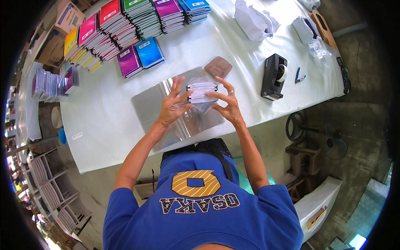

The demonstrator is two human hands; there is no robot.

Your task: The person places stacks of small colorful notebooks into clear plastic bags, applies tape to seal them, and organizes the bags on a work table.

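A small stack of notebooks, white page edges showing, stands between my two hands with clear plastic film around it. My left hand grips its left side with thumb and index finger, the other fingers raised. On the right side, my right hand, with a ring on one finger, presses its index finger against the page edges while the thumb touches the film below. Beneath them lies a clear plastic sheet on the white-covered table. Just beyond the stack is a brown flat pad.
Piles of coloured spiral notebooks fill the far left. Two notebooks, one purple and one blue, lie nearer. To the right are a black tape dispenser, blue-handled nippers and a white bag.
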